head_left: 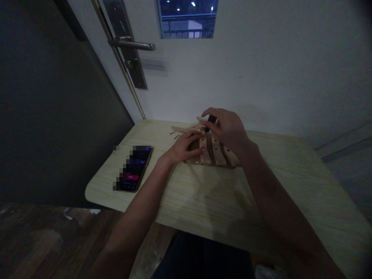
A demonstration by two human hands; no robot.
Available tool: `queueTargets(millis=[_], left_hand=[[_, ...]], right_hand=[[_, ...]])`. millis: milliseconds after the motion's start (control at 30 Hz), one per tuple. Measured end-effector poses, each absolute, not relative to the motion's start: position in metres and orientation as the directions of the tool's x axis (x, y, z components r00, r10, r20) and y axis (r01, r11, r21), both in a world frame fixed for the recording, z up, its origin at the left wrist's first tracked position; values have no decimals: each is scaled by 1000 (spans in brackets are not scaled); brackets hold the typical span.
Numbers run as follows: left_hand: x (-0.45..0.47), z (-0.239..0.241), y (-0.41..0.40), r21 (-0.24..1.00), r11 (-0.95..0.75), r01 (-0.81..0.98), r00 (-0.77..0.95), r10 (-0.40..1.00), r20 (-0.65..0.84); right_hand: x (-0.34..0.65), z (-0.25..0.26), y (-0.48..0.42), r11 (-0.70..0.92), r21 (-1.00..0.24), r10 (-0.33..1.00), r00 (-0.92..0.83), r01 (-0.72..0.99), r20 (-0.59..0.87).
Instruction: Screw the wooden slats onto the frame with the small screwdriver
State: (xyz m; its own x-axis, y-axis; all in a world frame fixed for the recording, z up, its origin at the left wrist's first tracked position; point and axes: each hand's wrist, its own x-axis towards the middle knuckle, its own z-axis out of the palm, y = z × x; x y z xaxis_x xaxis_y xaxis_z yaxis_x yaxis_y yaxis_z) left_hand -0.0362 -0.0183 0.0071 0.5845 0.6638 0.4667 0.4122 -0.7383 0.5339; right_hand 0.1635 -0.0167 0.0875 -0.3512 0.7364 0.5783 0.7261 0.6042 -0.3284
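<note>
Light wooden strips (217, 154) with dark holes lie side by side across a brown wooden board (194, 145) on the table. My left hand (186, 146) rests on its left part, thumb and forefinger spread apart and touching the nearest strip. Above it, my right hand (228, 124) is closed around a black-handled tool (211, 118), pointing down at that strip; its exact kind is partly hidden by my fingers. Behind my left hand lie loose wooden strips (181, 128) and a few thin dark screws or nails (175, 136).
A phone (135, 170) with a lit screen lies at the table's left. The pale wood-grain table (192, 197) backs onto a white door (261, 69) with a metal handle (133, 45) and a small window (187, 19). My legs (200, 257) are under the front edge.
</note>
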Motion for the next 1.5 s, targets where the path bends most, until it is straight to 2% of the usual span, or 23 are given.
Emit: queueTargets(millis=[200,500,767,1067,1500], left_hand=[[-37,5,-17,533,-747,397,584,654,481],[-38,7,-19,528,-754,392,582,647,492],[-38,6,-18,532,-749,395,587,651,481],[-37,7,-19,534,-750,389,589,649,482],[-36,5,-17,535,-751,387,582,649,490]], right_hand=[[166,87,-25,564,-236,731,-346,791,588],[168,97,-25,534,-201,755,-356,821,551],[171,93,-23,541,-218,735,-331,812,591],[166,96,-19,496,-306,780,-262,813,568],[167,91,-23,566,-240,732,-346,789,587]])
